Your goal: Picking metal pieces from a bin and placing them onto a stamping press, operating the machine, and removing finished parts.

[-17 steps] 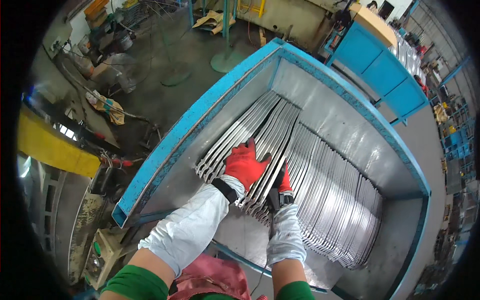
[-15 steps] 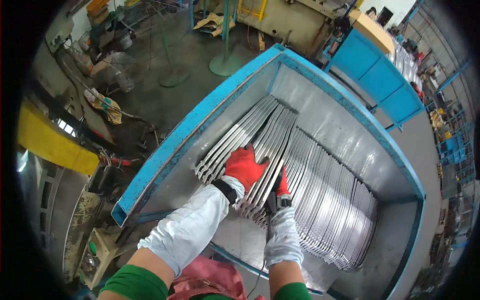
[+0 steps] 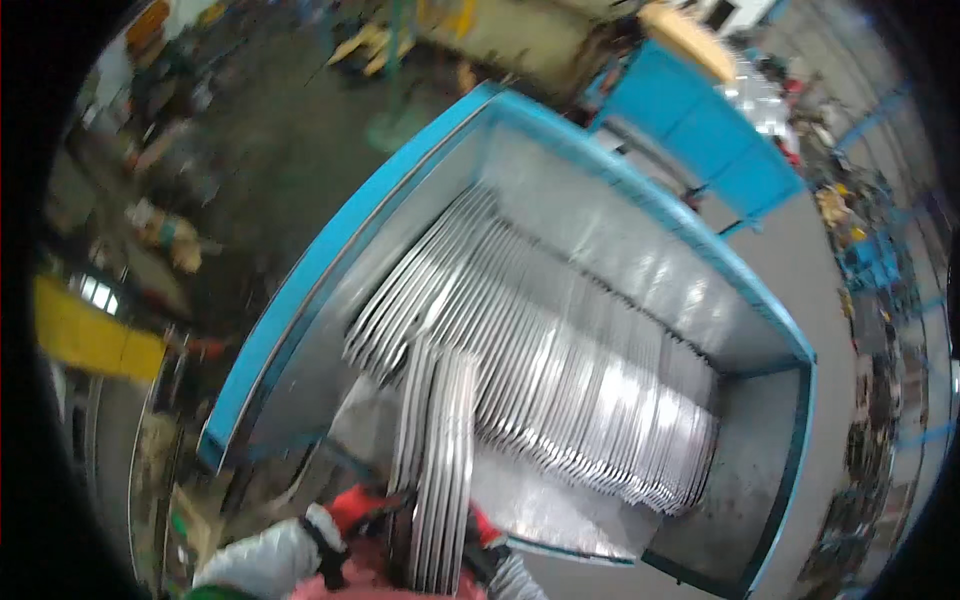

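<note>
A bundle of several long, shiny metal bars [image 3: 445, 450] is between my two hands, held close to my body at the near side of the bin. On its left side my left hand [image 3: 362, 510], in a red and black glove, is closed against the bars. My right hand [image 3: 486, 535], gloved the same way, grips the bundle's right side, with its fingers partly hidden behind the metal. Beyond the bundle, many similar curved metal bars [image 3: 570, 370] lie packed side by side in a blue-rimmed metal bin [image 3: 320, 255].
Another blue bin [image 3: 700, 130], with cardboard along its edge, stands at the back right. A yellow curved machine part [image 3: 95, 335] is on the left. A green stand [image 3: 393, 125] rises from the floor behind the bin. Motion blurs the surroundings.
Both hands have come back toward my body from inside the bin, bringing a bundle of bars with them. The bin appears shifted left in the picture as the view moved.
</note>
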`<state>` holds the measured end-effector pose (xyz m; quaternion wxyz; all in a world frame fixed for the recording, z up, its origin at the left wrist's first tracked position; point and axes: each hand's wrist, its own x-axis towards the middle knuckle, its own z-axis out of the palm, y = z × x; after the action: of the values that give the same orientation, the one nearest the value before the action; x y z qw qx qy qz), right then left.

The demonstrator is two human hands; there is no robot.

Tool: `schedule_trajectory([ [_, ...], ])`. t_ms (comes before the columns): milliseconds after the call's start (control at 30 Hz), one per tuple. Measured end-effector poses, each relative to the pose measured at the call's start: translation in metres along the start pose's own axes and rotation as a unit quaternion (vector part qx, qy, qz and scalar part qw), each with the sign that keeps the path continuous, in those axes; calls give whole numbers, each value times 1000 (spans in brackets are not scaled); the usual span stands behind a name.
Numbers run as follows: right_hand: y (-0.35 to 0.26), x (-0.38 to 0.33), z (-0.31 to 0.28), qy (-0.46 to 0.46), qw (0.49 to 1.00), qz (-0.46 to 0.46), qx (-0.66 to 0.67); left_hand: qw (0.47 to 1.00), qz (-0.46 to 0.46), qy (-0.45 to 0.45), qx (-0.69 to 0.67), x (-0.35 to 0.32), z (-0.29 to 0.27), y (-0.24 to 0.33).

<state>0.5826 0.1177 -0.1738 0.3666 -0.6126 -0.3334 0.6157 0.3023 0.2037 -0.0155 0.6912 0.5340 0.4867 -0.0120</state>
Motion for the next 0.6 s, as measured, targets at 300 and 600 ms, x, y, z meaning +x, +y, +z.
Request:
schedule_trajectory([
  [300,-51,44,-11,10,1000,-22,18,999,30,-14,3,19,0,-13],
  [600,-71,44,0,13,1000,-20,17,857,418,150,262,49,-4,-120],
])
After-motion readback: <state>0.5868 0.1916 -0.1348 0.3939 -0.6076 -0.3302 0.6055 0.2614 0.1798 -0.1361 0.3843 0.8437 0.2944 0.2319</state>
